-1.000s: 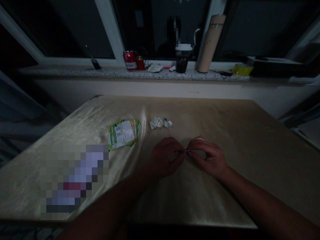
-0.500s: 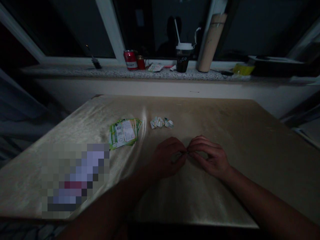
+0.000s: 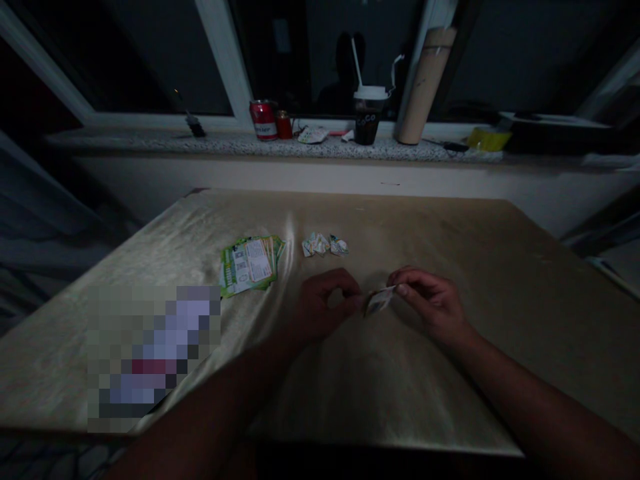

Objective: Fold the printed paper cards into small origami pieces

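A small folded paper piece [image 3: 379, 299] is held over the tan table [image 3: 450, 247] between my two hands. My left hand [image 3: 323, 308] pinches its left edge with curled fingers. My right hand [image 3: 430, 303] pinches its upper right corner between thumb and forefinger. The paper tilts and shows a pale printed face. Two crumpled folded paper pieces [image 3: 325, 245] lie just beyond my hands. A fanned stack of green printed cards [image 3: 249, 264] lies to the left of them.
On the window ledge [image 3: 225, 143] behind the table stand a red can [image 3: 263, 120], a dark lidded cup with a straw [image 3: 367, 117], a cardboard tube [image 3: 423, 83] and a yellow object [image 3: 487, 139]. A blurred patch covers the table's near left.
My hands have drawn slightly apart and the paper piece, earlier hidden edge-on between the fingertips, has opened out and turned its face into view.
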Available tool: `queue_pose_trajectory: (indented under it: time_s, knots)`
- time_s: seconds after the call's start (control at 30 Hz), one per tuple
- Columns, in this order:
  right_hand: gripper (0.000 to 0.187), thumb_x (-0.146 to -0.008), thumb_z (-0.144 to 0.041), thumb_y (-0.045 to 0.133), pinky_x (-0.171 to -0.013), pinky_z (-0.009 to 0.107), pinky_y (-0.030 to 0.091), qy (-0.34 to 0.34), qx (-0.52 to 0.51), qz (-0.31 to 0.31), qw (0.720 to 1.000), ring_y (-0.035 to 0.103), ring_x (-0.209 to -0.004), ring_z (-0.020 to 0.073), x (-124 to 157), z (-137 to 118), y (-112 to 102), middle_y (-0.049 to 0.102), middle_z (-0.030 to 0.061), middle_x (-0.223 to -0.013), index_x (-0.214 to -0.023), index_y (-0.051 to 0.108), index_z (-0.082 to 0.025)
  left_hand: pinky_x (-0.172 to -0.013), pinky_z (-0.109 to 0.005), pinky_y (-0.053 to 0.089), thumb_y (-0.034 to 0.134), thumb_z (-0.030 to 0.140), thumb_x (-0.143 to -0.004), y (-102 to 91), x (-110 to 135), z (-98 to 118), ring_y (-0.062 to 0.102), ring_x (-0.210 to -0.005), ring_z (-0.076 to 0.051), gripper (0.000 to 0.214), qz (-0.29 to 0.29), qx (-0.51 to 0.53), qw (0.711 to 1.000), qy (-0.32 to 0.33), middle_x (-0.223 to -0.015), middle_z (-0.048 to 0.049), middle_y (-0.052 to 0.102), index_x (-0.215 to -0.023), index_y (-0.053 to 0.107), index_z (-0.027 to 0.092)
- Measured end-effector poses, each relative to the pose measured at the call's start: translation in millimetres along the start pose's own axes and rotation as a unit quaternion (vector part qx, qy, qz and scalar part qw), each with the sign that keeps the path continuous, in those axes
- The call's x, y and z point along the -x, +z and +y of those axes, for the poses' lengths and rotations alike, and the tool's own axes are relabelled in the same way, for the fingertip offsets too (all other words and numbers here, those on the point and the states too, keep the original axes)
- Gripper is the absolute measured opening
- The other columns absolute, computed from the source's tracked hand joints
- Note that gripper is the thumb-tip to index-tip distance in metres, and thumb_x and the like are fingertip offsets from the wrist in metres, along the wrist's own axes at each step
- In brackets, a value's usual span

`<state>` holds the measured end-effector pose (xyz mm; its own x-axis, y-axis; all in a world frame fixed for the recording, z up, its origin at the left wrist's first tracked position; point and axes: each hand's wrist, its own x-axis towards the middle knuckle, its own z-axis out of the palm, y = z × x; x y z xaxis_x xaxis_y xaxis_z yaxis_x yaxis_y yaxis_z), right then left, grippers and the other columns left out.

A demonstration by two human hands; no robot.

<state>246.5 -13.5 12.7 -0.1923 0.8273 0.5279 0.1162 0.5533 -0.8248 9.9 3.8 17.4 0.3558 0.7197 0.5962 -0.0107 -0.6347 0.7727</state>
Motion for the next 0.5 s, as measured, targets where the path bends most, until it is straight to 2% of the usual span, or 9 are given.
queue_pose_trajectory:
  time_s: [0.1,0.23,0.37,0.5]
  knots:
    - [0.008,-0.096,-0.020,0.064,-0.074,0.030,0.053,-0.006,0.010,0.016,1.000,0.067,-0.082,0.0174,1.4,2.7,-2.2,0.071,0.0045,-0.089,-0.093,0.071,-0.023,-0.068,-0.029,0.049,0.069,0.026,-0.088,-3.5,0.0,-3.1,0.059,-0.071,-0.014,0.014,0.012,-0.006,1.000,-0.007,-0.075,-0.0023,0.063,-0.078,0.065,0.017]
    - [0.008,-0.093,-0.016,0.068,-0.078,0.033,0.053,-0.029,0.040,-0.011,0.999,0.068,-0.086,0.0189,3.5,-0.7,2.5,0.072,0.0058,-0.091,-0.095,0.073,-0.022,-0.070,-0.029,0.050,0.077,0.024,-0.080,2.0,-0.4,3.7,0.060,-0.075,-0.015,0.015,-0.001,-0.042,0.999,-0.004,-0.083,-0.0026,0.064,-0.090,0.068,0.018]
    - [0.012,-0.093,-0.012,0.065,-0.075,0.034,0.054,-0.076,0.074,-0.031,0.994,0.068,-0.083,0.0192,4.2,-3.9,10.4,0.072,0.0063,-0.089,-0.097,0.071,-0.021,-0.070,-0.027,0.050,0.071,0.021,-0.088,9.9,0.8,8.4,0.063,-0.073,-0.014,0.004,-0.014,-0.084,0.996,0.014,-0.079,-0.0019,0.066,-0.085,0.070,0.018]
    - [0.013,-0.092,-0.011,0.067,-0.074,0.035,0.054,-0.090,0.074,-0.025,0.993,0.068,-0.082,0.0198,3.9,-2.9,13.2,0.071,0.0064,-0.088,-0.099,0.071,-0.021,-0.069,-0.026,0.051,0.069,0.018,-0.090,10.9,1.9,7.4,0.064,-0.072,-0.013,0.008,0.001,-0.087,0.995,0.039,-0.077,-0.0020,0.068,-0.083,0.071,0.018]
